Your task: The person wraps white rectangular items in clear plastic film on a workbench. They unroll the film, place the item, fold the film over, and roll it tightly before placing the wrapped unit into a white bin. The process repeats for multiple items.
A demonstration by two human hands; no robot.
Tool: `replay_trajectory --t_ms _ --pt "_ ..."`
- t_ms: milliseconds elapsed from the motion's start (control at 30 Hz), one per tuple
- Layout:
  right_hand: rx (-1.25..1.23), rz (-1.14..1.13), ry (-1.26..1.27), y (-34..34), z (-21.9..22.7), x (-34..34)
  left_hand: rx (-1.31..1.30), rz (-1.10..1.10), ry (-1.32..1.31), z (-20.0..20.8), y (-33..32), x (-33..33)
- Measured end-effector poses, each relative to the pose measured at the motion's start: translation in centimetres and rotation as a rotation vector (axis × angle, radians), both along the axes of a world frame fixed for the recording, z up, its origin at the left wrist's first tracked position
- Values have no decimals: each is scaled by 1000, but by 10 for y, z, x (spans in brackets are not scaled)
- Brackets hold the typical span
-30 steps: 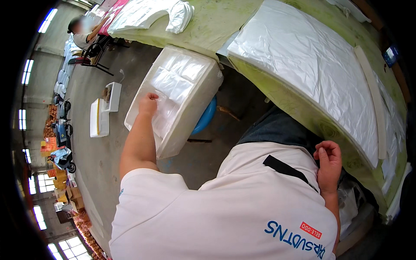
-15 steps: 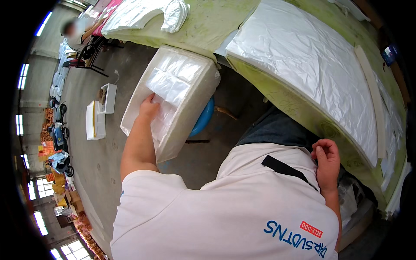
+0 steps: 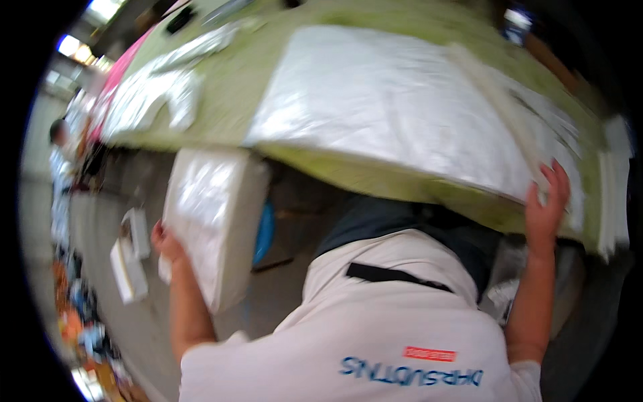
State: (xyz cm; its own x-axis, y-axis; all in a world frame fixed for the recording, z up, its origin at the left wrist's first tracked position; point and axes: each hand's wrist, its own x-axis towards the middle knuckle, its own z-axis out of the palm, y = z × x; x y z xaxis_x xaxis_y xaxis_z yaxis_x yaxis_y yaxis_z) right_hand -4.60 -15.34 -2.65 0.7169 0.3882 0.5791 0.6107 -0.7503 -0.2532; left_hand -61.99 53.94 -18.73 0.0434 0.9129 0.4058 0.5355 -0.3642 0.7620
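My left hand is at the left edge of a white foam box that holds clear, shiny plastic packets. Its fingers are smeared by motion, so whether they grip anything is unclear. At the right, my right hand is raised with its fingers apart. It is by the near end of a long pale strip. That strip lies across a broad stack of white plastic film sheets on the green-covered table. Whether the fingertips touch the strip cannot be made out.
More white plastic pieces lie at the table's far left. A blue round stool shows beside the box. White foam containers stand on the floor at left. Another person is far left.
My left hand has moved from inside the box to its left edge. My right hand has risen from beside my waist to the strip, its fingers spreading. The whole view has turned and blurred.
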Motion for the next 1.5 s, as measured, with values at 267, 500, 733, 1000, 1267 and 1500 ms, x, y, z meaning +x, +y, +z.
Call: replay_trajectory --t_ms 267,500,733,1000,1267,1500 --pt "-194 -173 379 -36 18 25 -319 -573 -416 128 -184 278" --pt "460 107 1107 -2 1 -82 -14 -1662 41 185 -380 463" --pt "680 259 1232 21 -16 -102 405 -1698 561 177 -467 531" --pt "768 275 1392 -9 -17 -106 469 -1859 284 203 -519 575" --pt "873 275 1342 -23 -44 -115 0 -1819 857 183 -561 637" --pt "756 89 707 -52 -20 -94 -494 -1630 636 187 -539 637"
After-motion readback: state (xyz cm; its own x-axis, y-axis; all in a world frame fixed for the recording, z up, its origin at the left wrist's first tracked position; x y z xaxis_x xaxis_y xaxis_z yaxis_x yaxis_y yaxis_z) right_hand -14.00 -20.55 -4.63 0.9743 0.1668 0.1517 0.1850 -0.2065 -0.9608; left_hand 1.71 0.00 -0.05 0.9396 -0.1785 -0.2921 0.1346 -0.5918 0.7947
